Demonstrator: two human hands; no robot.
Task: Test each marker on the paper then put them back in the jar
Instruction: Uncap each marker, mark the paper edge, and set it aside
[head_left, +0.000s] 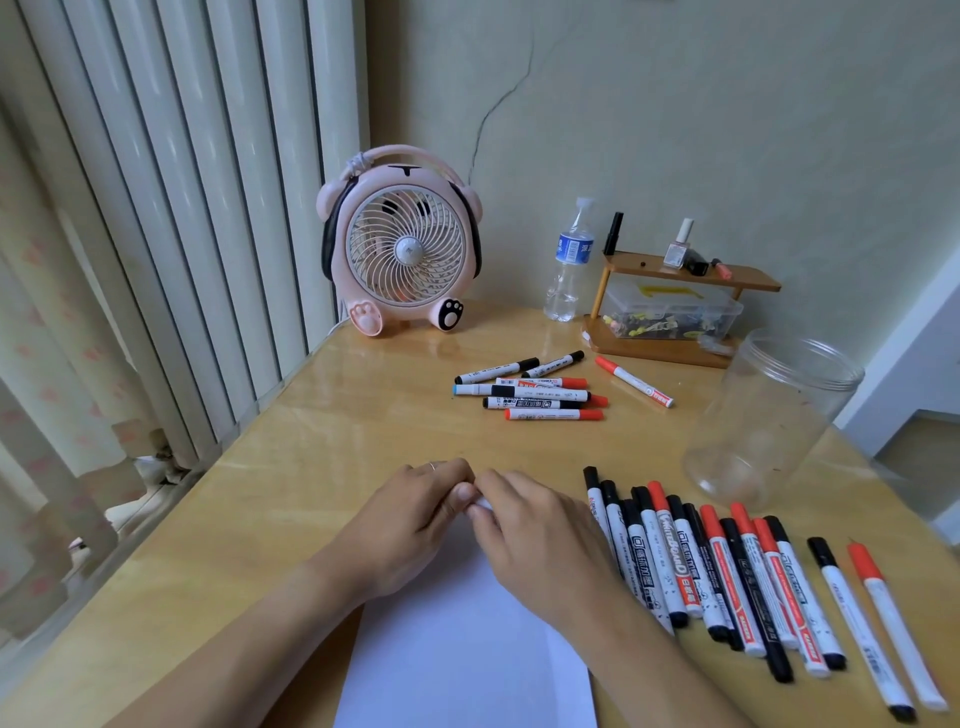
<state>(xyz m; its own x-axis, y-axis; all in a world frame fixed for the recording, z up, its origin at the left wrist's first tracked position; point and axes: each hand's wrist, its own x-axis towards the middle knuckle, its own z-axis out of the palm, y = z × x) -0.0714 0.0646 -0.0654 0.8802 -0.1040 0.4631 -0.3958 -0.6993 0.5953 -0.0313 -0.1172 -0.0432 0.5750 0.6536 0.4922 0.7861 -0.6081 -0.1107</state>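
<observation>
Both hands, left hand (415, 512) and right hand (524, 525), pinch 1 small white marker (482, 503) together over the paper (467, 649), probably uncapping it for testing, the empty jar (769, 415) waiting right

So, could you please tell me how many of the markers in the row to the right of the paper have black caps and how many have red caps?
Black-capped markers: 9
Red-capped markers: 5
Total: 14
</observation>
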